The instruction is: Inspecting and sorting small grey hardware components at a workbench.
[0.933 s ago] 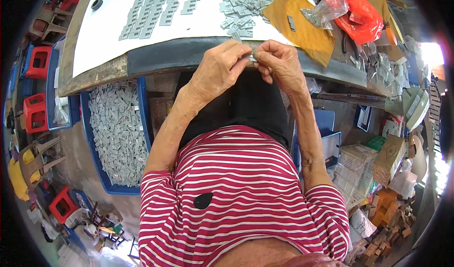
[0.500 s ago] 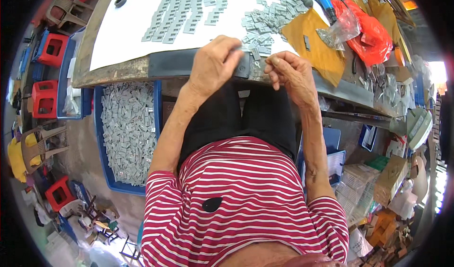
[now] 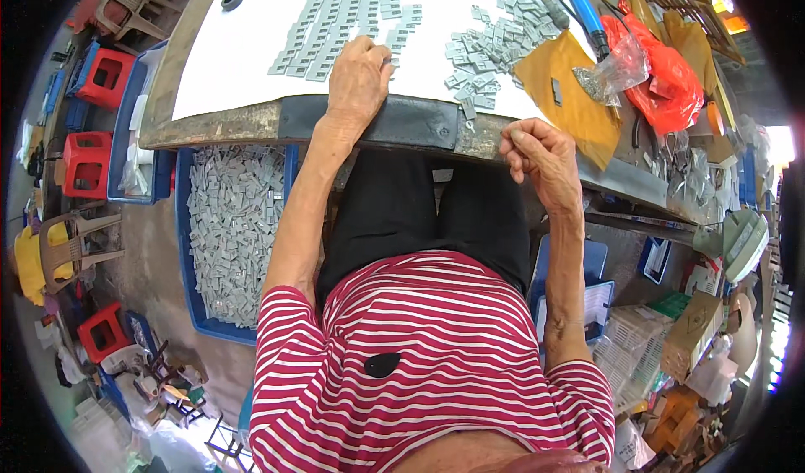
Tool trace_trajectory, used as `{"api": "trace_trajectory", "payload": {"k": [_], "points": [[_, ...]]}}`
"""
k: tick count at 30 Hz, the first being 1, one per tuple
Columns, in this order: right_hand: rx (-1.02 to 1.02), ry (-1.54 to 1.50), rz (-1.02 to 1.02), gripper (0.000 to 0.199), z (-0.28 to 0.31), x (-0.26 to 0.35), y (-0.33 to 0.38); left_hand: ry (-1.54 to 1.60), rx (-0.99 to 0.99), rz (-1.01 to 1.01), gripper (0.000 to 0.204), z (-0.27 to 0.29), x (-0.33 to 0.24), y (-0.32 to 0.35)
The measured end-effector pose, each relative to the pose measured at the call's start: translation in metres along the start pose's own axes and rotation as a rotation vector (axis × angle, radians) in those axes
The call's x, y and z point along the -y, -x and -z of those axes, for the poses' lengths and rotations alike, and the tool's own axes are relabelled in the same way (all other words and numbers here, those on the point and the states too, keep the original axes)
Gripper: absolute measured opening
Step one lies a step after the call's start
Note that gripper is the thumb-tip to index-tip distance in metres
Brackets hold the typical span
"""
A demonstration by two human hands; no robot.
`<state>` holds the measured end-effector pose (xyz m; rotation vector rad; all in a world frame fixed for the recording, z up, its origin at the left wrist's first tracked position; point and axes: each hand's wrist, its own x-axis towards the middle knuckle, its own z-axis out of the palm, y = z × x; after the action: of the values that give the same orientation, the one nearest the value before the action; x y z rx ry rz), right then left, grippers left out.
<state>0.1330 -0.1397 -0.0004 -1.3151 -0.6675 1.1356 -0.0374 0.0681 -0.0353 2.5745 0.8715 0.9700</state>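
My left hand [image 3: 359, 85] reaches over the white sheet [image 3: 226, 70] to the near end of the rows of small grey plates [image 3: 340, 16]. Its fingers are curled down, and a bit of grey shows by the thumb; whether it is gripped is unclear. Over the table's front edge, my right hand [image 3: 545, 161] has thumb and forefinger pressed together, the other fingers bent. Anything tiny in that pinch is too small to make out. Between the hands, a loose heap of grey plates [image 3: 495, 45] spreads on the sheet, and a small metal piece [image 3: 470, 126] lies at the edge.
A blue crate [image 3: 186, 246] full of grey parts stands below the table's left side. Right of the heap lie a brown-yellow sheet [image 3: 579, 129], a blue corded tool [image 3: 583, 7] and a red plastic bag [image 3: 671, 96]. A black ring [image 3: 232, 2] sits far left.
My left hand has moved left and away from me, from beside the right hand to the rows of plates. My right hand has shifted slightly right and nearer. The view has shifted a little.
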Motion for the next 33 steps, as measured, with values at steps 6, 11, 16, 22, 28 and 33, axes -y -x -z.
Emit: {"api": "trace_trajectory", "payload": {"k": [6, 11, 16, 22, 28, 33], "points": [[-0.008, -0.02, -0.006, 0.018, 0.011, 0.0, 0.005, 0.0, -0.003, -0.008, 0.012, -0.002, -0.002, -0.001], [-0.036, 0.011, -0.002, 0.017, 0.025, 0.009, 0.007, 0.016, -0.045, -0.037, 0.003, -0.008, -0.002, -0.007], [-0.088, 0.189, 0.047, 0.018, 0.046, 0.028, -0.005, -0.045, -0.025, -0.049, 0.003, -0.007, 0.006, -0.01], [-0.306, 0.764, 0.194, 0.021, 0.075, 0.036, -0.044, -0.094, -0.019, -0.074, 0.006, -0.007, 0.004, -0.012], [-0.252, 1.337, 0.676, 0.014, 0.113, 0.016, -0.081, 0.047, -0.049, -0.093, 0.006, -0.001, -0.021, -0.007], [-0.166, 1.435, 0.709, 0.01, 0.106, 0.018, -0.083, 0.291, 0.018, 0.022, 0.007, 0.001, -0.037, -0.001]]}}
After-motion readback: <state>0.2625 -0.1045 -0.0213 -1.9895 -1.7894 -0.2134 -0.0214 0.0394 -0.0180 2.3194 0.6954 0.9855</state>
